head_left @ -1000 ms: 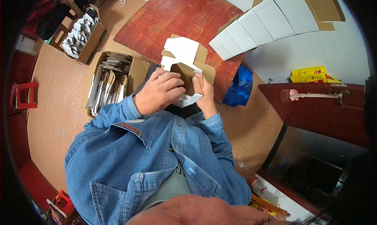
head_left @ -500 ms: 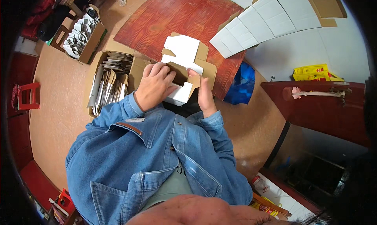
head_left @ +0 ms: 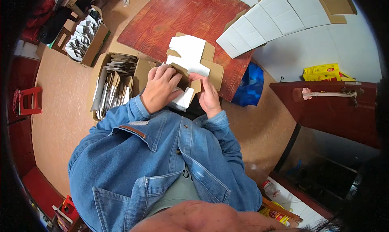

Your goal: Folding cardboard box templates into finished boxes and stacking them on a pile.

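The box [head_left: 190,68], a flat card piece, white on one side and brown on the other, was in the upper middle of the frame, over the near edge of the red desk [head_left: 186,17]. The left hand [head_left: 161,89] lay on its lower part with fingers curled over a brown flap, gripping it. The right hand [head_left: 208,95] pinched the right side, thumb on a small flap.

A second ago both hands were bunched close over the card and hid most of it. Now they had slid lower and apart, so more white panel and brown flaps showed. It looked like one fold was done and the hands were working the next flap, so the box was only partly shaped.

Counting: one card box in the hands, and two hands on it. To the left stood one big open carton [head_left: 115,84] full of flat card pieces, too many to count. Further to the upper left was one smaller carton [head_left: 87,39] with white pieces. In the upper right lay one long strip of white panels [head_left: 275,19]. A blue bag [head_left: 249,84] sat right of the desk. One red stool [head_left: 27,100] stood at the far left.
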The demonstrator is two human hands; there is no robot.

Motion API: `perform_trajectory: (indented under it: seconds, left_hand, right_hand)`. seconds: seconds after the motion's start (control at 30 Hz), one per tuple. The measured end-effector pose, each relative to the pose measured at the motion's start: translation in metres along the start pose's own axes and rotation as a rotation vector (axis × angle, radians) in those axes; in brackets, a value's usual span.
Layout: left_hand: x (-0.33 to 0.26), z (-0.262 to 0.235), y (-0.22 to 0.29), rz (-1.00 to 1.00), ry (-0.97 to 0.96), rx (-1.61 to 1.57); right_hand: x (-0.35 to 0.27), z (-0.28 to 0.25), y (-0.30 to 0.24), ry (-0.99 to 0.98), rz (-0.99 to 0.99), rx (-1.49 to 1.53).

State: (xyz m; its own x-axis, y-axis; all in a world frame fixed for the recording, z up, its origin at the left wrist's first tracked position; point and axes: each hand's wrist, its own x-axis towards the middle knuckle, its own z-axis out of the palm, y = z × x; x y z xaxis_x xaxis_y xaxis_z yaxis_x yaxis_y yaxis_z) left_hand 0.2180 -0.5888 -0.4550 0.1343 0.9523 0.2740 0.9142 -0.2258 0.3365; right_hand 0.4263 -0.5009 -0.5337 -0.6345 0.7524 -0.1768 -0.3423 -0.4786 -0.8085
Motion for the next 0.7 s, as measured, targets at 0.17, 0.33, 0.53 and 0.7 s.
perform_trajectory:
  seconds: [0.17,0.33,0.53,0.7]
  left_hand:
    - [-0.003,0.004,-0.002,-0.008,0.048,-0.015]
    - [-0.007,0.012,-0.001,-0.001,0.06,-0.01]
    - [-0.014,0.026,-0.006,0.021,0.121,0.018]
    - [-0.008,0.014,-0.01,0.122,0.085,-0.13]
  right_hand:
    - [-0.005,-0.001,0.018,0.01,0.004,0.0]
    - [-0.005,0.01,0.013,-0.07,0.031,-0.243]
    - [-0.002,0.013,0.007,-0.105,0.042,-0.38]
    - [0.002,0.013,0.009,-0.076,0.042,-0.382]
